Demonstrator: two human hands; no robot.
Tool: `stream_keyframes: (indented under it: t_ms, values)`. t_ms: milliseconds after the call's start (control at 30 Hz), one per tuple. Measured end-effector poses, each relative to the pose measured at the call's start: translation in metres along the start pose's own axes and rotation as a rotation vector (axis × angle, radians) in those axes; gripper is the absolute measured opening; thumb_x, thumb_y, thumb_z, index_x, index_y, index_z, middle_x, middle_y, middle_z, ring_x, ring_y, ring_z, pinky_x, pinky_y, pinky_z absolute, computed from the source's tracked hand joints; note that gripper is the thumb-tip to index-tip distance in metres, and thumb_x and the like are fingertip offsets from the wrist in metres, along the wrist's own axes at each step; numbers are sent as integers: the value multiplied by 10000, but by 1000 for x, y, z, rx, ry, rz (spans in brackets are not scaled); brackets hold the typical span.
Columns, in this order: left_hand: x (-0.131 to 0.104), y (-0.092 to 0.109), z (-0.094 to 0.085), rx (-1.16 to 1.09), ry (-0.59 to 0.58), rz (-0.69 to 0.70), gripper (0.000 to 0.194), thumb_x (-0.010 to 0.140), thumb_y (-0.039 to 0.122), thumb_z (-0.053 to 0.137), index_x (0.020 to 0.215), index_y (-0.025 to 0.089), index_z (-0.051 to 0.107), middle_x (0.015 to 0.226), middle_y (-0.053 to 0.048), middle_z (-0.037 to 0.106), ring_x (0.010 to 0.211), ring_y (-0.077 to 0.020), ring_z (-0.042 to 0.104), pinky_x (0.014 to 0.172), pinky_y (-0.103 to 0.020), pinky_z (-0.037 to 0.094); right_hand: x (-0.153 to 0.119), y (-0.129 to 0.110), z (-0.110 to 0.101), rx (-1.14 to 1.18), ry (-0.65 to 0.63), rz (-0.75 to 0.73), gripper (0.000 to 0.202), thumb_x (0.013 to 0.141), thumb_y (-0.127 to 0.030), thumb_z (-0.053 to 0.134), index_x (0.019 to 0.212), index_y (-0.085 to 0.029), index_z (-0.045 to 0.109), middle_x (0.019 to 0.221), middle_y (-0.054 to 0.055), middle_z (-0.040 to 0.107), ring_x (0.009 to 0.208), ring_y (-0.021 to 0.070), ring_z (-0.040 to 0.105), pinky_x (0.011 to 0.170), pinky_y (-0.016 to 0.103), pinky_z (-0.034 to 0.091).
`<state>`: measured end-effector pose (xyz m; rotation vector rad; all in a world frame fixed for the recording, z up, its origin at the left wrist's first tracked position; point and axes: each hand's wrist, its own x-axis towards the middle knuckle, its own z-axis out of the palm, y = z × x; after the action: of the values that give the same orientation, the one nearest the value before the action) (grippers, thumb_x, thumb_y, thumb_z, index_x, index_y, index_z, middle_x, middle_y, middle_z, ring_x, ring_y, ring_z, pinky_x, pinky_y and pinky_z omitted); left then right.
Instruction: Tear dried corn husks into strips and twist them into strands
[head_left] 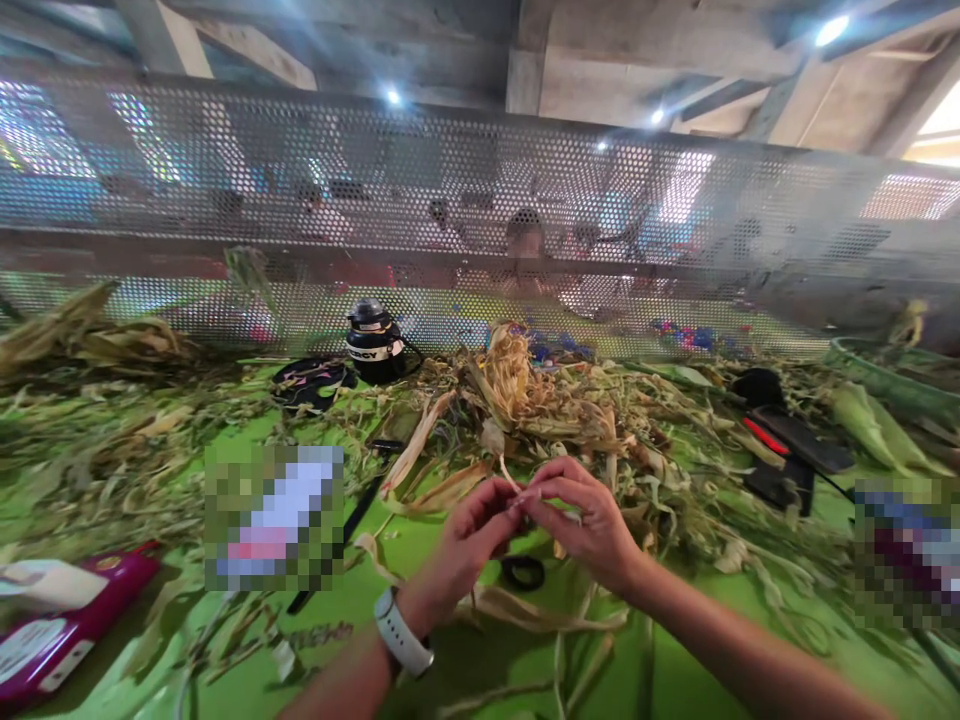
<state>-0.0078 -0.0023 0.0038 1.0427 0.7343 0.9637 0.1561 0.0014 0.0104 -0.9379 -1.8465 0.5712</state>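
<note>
My left hand [471,545], with a white watch [403,632] on its wrist, and my right hand [583,515] meet over the green table [480,675]. Fingers of both hands are pinched around a thin pale plant strip [507,470], whose browner end rises above them. How much of it lies between the fingertips is hidden. A black ring-shaped item [523,572] lies just below my hands. Dried husk strips [532,608] cross the table nearer to me.
Dried plant heaps [592,400] spread beyond my hands. A black jar [375,345] stands behind, before a perforated metal screen [450,170]. A magenta item [82,625] lies at left, a black tool with red [795,438] at right, near a green basket [900,385]. People show through the screen.
</note>
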Motion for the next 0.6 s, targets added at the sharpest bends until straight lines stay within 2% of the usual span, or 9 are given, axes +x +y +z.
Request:
stream_keyframes:
  t_ms: [133,267,367,467,600]
  values:
    - [-1,8,-1,119,75,80,158,760,285,574,880,184,559,678,40,485,591,-85,394,538,-194,320,4,0,1,122,20,96,120,826,-286,606,814,-225,709,841,35,583,798,150,572,729,289,473]
    - [0,8,-4,196,137,117,199,790,275,527,971,218,467,645,63,461,569,-91,378,524,-195,302,7,2,3,84,72,112,88,797,-275,643,821,-250,725,848,27,565,824,150,558,759,290,455]
    - [3,5,-6,246,85,97,163,806,352,526,848,200,487,631,57,448,545,-87,364,502,-197,289,8,1,2,89,82,110,75,788,-253,653,816,-240,721,827,21,561,805,143,555,752,285,451]
    - [6,2,-8,292,9,82,255,799,426,542,757,174,527,585,61,394,518,-78,331,481,-194,275,7,-1,0,130,82,133,76,784,-264,655,791,-216,713,796,24,577,788,148,559,738,290,454]
    - [7,2,-7,326,61,112,271,779,424,584,719,160,559,570,58,408,514,-69,336,469,-181,277,8,-1,-4,193,108,209,123,753,-304,680,733,-184,700,759,24,593,749,148,558,704,284,453]
